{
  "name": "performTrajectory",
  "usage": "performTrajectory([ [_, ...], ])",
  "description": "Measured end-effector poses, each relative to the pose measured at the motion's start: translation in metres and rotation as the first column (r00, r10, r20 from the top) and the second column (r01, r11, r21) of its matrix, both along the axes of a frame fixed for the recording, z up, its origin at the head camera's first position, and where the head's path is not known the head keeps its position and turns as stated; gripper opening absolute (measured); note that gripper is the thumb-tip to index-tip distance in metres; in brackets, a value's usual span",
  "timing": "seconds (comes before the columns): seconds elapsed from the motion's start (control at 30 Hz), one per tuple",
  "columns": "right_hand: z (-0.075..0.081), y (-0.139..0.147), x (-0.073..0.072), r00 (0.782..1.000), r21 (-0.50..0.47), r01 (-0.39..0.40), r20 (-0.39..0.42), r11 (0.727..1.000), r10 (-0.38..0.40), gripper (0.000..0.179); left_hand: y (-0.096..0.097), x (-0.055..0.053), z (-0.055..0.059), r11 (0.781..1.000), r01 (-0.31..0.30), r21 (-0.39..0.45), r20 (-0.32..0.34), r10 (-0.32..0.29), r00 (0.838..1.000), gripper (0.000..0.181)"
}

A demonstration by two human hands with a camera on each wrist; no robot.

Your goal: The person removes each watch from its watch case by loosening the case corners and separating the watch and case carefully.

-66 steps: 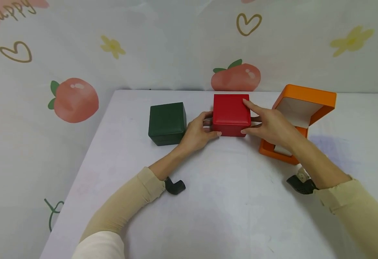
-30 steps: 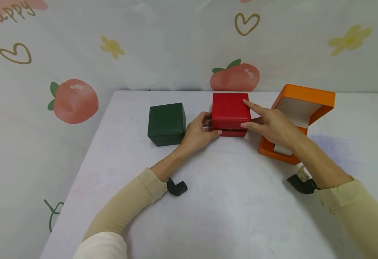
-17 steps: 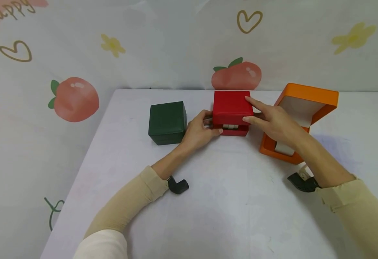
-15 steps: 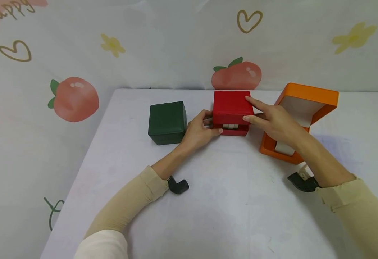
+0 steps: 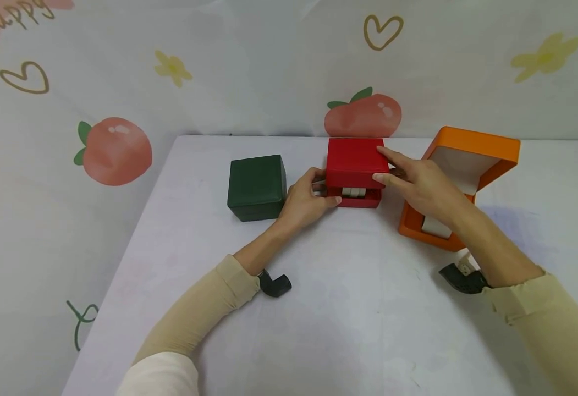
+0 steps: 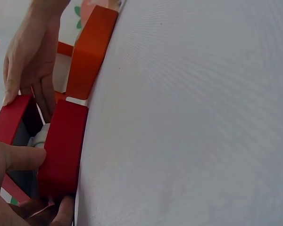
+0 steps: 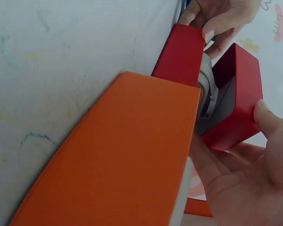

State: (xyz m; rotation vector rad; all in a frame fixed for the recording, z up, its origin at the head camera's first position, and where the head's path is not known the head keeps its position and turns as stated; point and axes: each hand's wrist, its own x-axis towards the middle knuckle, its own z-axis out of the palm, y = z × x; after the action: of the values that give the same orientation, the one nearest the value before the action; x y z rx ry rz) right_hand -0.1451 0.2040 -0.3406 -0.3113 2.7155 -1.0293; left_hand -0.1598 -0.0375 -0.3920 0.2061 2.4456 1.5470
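Note:
At the back of the table a red watch box stands partly open, its lid point(image 5: 357, 158) tilted up at the front and its base point(image 5: 360, 203) on the table. Through the gap shows a whitish watch strap point(image 7: 208, 92) with a buckle; the watch face is hidden. My left hand point(image 5: 304, 204) grips the left side of the base, thumb at its front edge. My right hand point(image 5: 426, 186) holds the lid's right side between thumb and fingers. Just right of it an orange box point(image 5: 489, 147) stands with its lid up and a whitish cushion inside.
A closed dark green box point(image 5: 255, 190) sits left of my left hand. My right forearm passes over the front of the orange box. Black wrist devices hang under both forearms. A printed cloth backdrop point(image 5: 269, 82) rises behind the table's back edge.
The red box was closed about two seconds ago. My right hand has raised the lid's front, and the strap inside has come into view. My left hand has stayed on the base.

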Motion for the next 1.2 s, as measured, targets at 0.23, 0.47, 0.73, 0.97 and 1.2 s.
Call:
performTrajectory([
  [0.23,-0.002,0.000,-0.002,0.999,-0.023,0.026,0.029,0.999,-0.025,0.074,-0.002,0.002,-0.002,1.000,0.002,0.004,0.008,-0.002,1.000,0.057],
  [0.47,-0.003,0.001,-0.003,0.998,-0.046,0.051,0.047,0.998,-0.049,0.075,-0.002,0.002,-0.003,1.000,0.005,0.002,0.007,-0.005,1.000,0.055],
  [0.73,-0.001,0.003,-0.006,0.998,-0.105,0.068,0.015,0.992,-0.067,0.072,-0.001,0.000,-0.003,1.000,0.009,0.001,-0.001,-0.009,1.000,0.053],
  [0.97,0.000,0.003,-0.004,0.990,-0.191,0.129,-0.028,0.973,-0.137,0.062,0.000,-0.001,-0.001,1.000,0.017,0.001,-0.002,-0.017,1.000,0.052],
  [1.2,-0.001,-0.009,-0.001,0.960,-0.310,0.243,-0.061,0.919,-0.274,0.055,-0.001,-0.002,-0.001,1.000,0.014,0.017,0.001,-0.014,1.000,0.053],
])
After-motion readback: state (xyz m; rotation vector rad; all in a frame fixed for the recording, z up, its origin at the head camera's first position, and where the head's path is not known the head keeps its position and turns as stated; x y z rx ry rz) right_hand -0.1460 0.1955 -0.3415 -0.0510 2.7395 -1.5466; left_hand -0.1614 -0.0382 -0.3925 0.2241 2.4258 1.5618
